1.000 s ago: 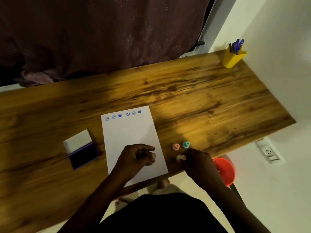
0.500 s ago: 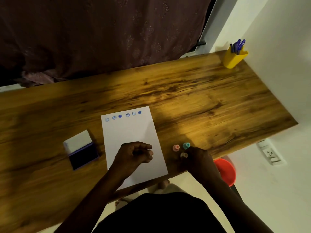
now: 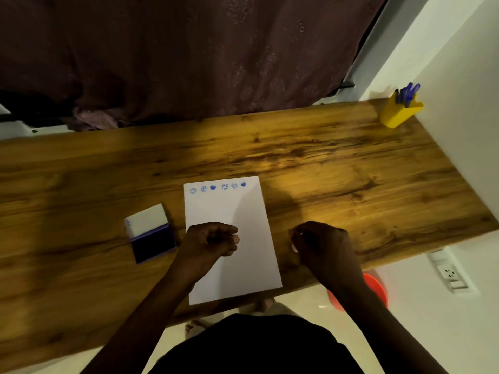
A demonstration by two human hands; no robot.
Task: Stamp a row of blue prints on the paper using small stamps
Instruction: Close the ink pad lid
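Left hand (image 3: 213, 240) loose fist, pins paper (image 3: 229, 233) against slip; contents unclear. Right hand (image 3: 321, 249) curled over stamp spot, grip hidden. Ink pad (image 3: 152, 245) open, near left for re-inking.

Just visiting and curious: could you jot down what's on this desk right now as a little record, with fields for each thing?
surface: wooden desk
paper: white sheet, lying flat near the front edge
prints: six blue marks in a row along the far edge
ink pad: open, left of the paper
left hand: curled, over the paper
right hand: curled, beside the paper's right edge; whether it holds anything cannot be told
pen holder: yellow, far right corner, blue pens inside
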